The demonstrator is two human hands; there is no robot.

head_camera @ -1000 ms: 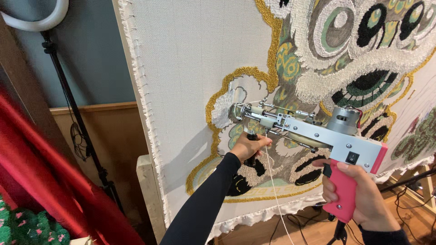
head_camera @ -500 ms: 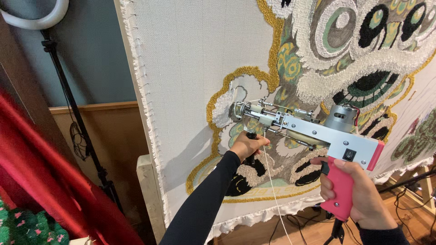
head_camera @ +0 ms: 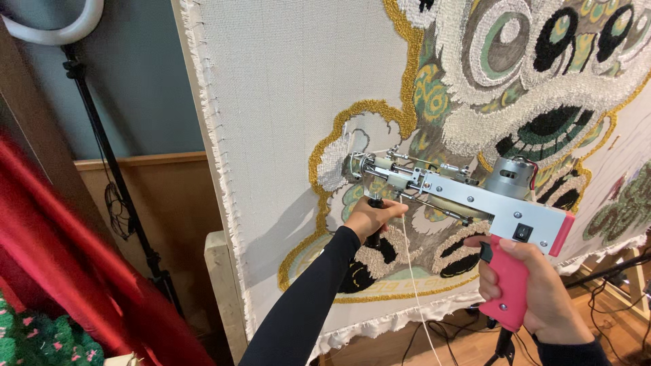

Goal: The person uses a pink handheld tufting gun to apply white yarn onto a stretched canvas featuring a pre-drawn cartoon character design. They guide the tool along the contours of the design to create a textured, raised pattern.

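- We face a big stretched backing cloth [head_camera: 285,95], tilted on its pale wooden frame [head_camera: 222,285] and fringed along its edges; it fills most of the view.
- We see a tufted lion-like face [head_camera: 542,81] in white, black, green and gold over the cloth's right part, with a gold outline curling down to the lower edge.
- We see a grey wall [head_camera: 146,88] behind, wood panelling [head_camera: 169,210] below it, and wooden floor [head_camera: 380,349] with dark cables under the cloth.
- We see red fabric [head_camera: 74,271] at lower left, and a ring light on a black stand [head_camera: 102,142] beside the frame.
- We hold the tufting gun [head_camera: 461,193], silver with a motor on top, level, its nose touching the cloth at a white patch.
- Our right hand [head_camera: 536,291] is wrapped tight round the pink grip.
- Our left hand [head_camera: 369,215], black-sleeved, is curled round the front black handle beneath the nose.
- We see a thin white yarn [head_camera: 410,271] hanging from the gun.
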